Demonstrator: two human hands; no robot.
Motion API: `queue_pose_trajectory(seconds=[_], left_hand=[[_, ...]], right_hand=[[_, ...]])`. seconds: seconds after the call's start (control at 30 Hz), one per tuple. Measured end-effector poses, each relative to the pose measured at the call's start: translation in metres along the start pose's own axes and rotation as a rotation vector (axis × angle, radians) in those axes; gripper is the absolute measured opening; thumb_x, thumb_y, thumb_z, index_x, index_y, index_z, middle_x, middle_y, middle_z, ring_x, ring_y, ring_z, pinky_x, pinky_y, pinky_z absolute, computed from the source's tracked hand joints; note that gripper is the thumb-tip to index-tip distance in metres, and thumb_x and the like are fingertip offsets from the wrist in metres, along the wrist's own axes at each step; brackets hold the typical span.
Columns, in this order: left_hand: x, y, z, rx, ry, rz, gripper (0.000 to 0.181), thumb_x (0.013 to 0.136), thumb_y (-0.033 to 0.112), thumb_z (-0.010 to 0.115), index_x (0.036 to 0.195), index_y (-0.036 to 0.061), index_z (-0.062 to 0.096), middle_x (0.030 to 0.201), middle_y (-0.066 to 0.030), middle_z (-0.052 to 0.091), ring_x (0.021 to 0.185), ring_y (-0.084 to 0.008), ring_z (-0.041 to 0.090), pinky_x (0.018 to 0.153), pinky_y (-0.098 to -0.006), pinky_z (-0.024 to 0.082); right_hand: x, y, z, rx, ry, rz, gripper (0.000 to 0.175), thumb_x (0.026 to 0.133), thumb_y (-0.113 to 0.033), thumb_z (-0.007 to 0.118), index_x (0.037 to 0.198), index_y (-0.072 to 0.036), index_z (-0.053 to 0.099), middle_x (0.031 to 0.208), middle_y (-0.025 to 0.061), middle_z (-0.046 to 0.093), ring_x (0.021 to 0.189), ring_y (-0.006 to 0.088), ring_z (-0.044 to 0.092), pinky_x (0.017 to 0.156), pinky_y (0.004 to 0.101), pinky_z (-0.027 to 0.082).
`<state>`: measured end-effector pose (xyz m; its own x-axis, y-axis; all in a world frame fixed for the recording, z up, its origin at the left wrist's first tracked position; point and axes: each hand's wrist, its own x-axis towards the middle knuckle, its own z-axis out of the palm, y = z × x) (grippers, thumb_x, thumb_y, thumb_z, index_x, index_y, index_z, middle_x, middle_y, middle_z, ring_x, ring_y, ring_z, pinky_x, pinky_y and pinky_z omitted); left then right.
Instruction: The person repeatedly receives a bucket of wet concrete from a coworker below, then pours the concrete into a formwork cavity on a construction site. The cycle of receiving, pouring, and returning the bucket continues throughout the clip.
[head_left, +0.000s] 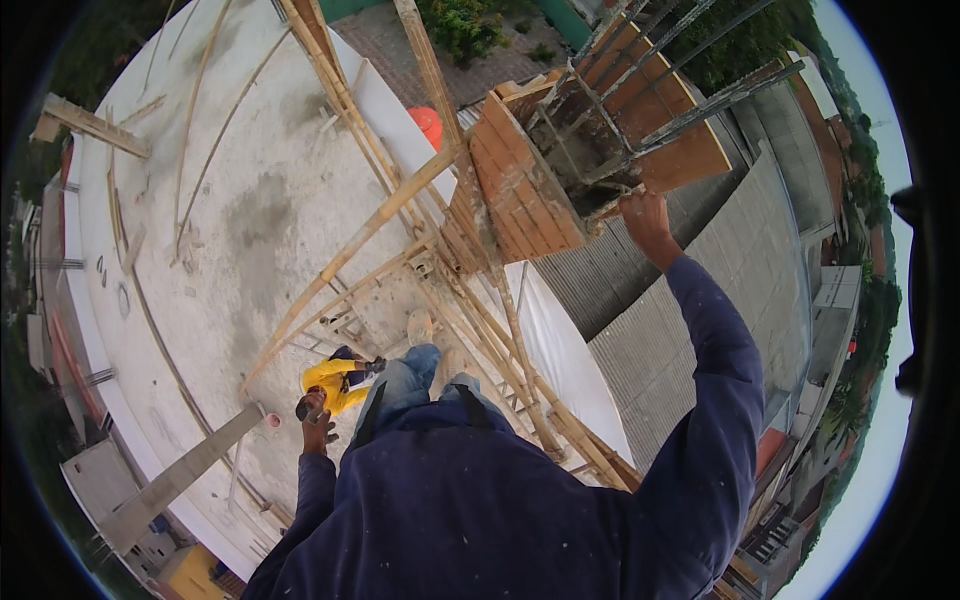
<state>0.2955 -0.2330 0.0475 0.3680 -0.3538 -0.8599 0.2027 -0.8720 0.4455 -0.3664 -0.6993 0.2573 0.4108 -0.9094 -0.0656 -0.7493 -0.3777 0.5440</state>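
Observation:
My right hand (645, 221) is closed over the near rim of a wooden column formwork box (525, 176). Steel reinforcing bars (671, 49) tied with stirrups rise out of the box, and grey concrete (576, 139) shows inside it. My left hand (318, 431) hangs in the air at my left side, its fingers apart and nothing visible in it. Below that hand, on a lower level, is a person in a yellow top (334, 382). My feet are high on a bamboo scaffold (480, 300); one shoe (420, 328) shows.
A bamboo pole (360, 240) slants across in front of my legs. Far below lies a concrete slab (255, 217) with loose poles and a concrete column (184, 476). Corrugated roofing (660, 337) spreads at the right, beside white sheeting (559, 337). A red-orange container (427, 126) sits behind the poles.

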Motion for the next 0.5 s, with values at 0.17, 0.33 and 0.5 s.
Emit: queue_pose_trajectory(seconds=[0.17, 0.33, 0.5], left_hand=[[-0.009, -0.004, 0.004, 0.023, 0.002, -0.051, 0.06, 0.088, 0.031, 0.068, 0.136, 0.003, 0.047, 0.11, -0.0142, 0.059, 0.089, -0.0252, 0.063, 0.061, -0.0391, 0.055], [-0.01, 0.02, 0.008, 0.029, 0.011, 0.031, 0.056, 0.088, 0.033, 0.068, 0.134, 0.0054, 0.051, 0.108, -0.01, 0.061, 0.09, -0.0213, 0.063, 0.063, -0.0363, 0.055], [-0.007, 0.039, 0.016, 0.019, 0.036, 0.116, 0.037, 0.089, 0.04, 0.064, 0.118, 0.0164, 0.062, 0.1, -0.0007, 0.064, 0.086, -0.016, 0.06, 0.064, -0.0342, 0.053]], right_hand=[[-0.002, -0.009, 0.002, -0.022, 0.089, -0.096, 0.015, 0.079, -0.016, 0.065, 0.092, -0.012, 0.07, 0.082, 0.0051, 0.068, 0.082, 0.0216, 0.067, 0.068, 0.0361, 0.049], [0.012, -0.007, 0.013, 0.017, -0.082, -0.095, 0.013, 0.082, -0.016, 0.064, 0.092, -0.012, 0.071, 0.083, 0.007, 0.069, 0.082, 0.0216, 0.067, 0.068, 0.037, 0.05], [0.005, -0.002, 0.005, -0.007, -0.06, -0.156, 0.009, 0.08, -0.015, 0.064, 0.086, -0.011, 0.071, 0.081, 0.0074, 0.069, 0.081, 0.022, 0.067, 0.065, 0.036, 0.05]])
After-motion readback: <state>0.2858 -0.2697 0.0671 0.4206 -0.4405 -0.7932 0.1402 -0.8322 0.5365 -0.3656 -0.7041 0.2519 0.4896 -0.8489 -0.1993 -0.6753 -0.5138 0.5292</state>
